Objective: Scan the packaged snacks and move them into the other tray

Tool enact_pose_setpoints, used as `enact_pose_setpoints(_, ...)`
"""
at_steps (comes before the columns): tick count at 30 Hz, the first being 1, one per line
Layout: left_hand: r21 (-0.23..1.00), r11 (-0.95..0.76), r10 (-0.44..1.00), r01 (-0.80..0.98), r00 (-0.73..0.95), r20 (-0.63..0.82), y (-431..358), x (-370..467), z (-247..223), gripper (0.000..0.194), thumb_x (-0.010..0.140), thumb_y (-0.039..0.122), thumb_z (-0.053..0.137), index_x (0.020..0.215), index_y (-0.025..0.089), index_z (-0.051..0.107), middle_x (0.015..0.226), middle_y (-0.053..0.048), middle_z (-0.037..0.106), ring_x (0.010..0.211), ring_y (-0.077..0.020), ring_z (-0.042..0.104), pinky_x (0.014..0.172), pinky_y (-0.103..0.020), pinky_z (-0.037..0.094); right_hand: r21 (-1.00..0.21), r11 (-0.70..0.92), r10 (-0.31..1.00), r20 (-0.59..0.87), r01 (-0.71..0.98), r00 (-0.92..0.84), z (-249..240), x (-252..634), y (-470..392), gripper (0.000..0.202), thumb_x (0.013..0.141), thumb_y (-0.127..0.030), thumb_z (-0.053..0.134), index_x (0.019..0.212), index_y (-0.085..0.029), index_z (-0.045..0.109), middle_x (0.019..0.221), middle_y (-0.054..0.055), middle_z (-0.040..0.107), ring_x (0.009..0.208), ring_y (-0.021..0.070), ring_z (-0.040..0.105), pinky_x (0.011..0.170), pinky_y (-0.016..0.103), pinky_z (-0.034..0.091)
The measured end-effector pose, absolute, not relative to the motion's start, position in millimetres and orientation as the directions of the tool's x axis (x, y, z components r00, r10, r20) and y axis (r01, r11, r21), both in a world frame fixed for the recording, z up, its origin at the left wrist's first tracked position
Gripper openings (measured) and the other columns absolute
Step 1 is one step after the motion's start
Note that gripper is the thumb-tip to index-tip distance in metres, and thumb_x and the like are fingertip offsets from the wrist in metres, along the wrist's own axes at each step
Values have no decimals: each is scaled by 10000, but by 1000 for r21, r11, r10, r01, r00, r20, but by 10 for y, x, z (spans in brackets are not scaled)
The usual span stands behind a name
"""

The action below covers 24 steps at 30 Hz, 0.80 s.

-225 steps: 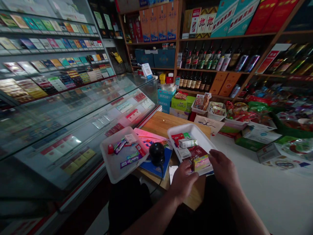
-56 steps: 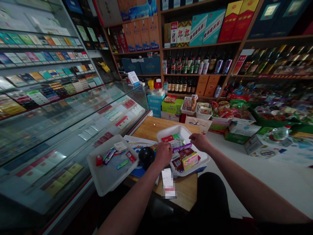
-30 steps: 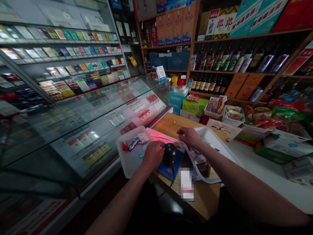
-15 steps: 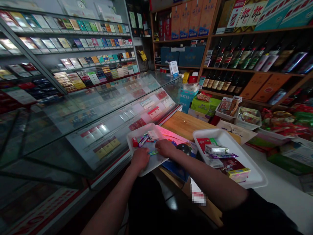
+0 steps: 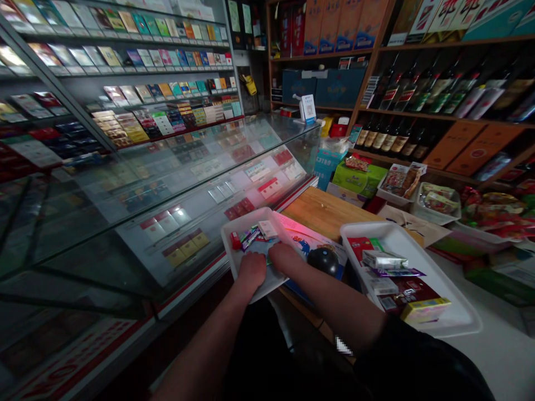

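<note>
A white plastic tray (image 5: 230, 225) sits at the centre, tilted, with a small white box (image 5: 267, 229), a red item (image 5: 235, 240) and purple packets (image 5: 251, 238) towards its far side. Over its near part, my left hand (image 5: 252, 268) is closed, knuckles up, its fingertips hidden. Just to the right, my right hand (image 5: 284, 257) is closed too, reaching in over the tray's right side. Something thin and bluish lies by the fingers of both hands; whether either one grips it is unclear.
To the right, a larger white tray (image 5: 468, 314) holds several boxes and packets. A black round object (image 5: 323, 260) stands between the trays. A glass display counter (image 5: 175, 195) runs along the left. Shelves of bottles (image 5: 397, 89) rise behind.
The view has shifted, so the trays and counter appear slightly displaced. Both hands have drawn closer together over the small tray, and the bluish item between them is less visible.
</note>
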State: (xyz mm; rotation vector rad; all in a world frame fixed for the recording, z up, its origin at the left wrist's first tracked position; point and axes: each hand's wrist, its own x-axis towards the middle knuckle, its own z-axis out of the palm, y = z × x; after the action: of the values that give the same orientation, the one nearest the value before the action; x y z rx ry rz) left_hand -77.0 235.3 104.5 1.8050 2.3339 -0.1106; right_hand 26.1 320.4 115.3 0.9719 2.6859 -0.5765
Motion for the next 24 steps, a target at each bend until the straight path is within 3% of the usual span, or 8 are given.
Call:
enact_pose_setpoints(7,87,299,935,950,-274,-224,2390,-741,996,377,953,93,365,1073,116,722,1120,-203,718,1067,-289,678,894,-372,495,-183,705,617,-318,685,-720,1079,265,3204,315,857,-79,635,1154,-35,732,1173,290,711,1076,346,723,901,390,583)
enact_pose_setpoints(13,148,312,928,938,-268,-260,2407,-777,920,361,979,126,353,1145,131,673,1142,-158,730,1041,-251,693,873,-329,498,-188,704,615,-322,685,-720,1044,269,3217,453,764,-97,753,1215,-65,721,1194,264,715,1104,356,710,908,362,577)
enact_pose_setpoints(17,172,304,930,937,-253,-267,2381,-821,931,292,935,130,445,1032,157,719,1114,-144,740,1039,-250,691,876,-321,490,-210,711,587,-347,671,-731,1101,288,3245,384,728,-66,762,1111,-70,776,1132,233,747,1059,355,725,884,340,581)
enact_pose_setpoints(24,257,304,946,917,-257,-199,2290,-882,1218,186,874,229,608,981,226,761,994,-76,768,962,-234,697,818,-304,487,-256,706,599,-284,661,-749,1423,441,3325,338,854,-95,591,1138,-109,776,1135,208,751,1084,310,715,891,327,543)
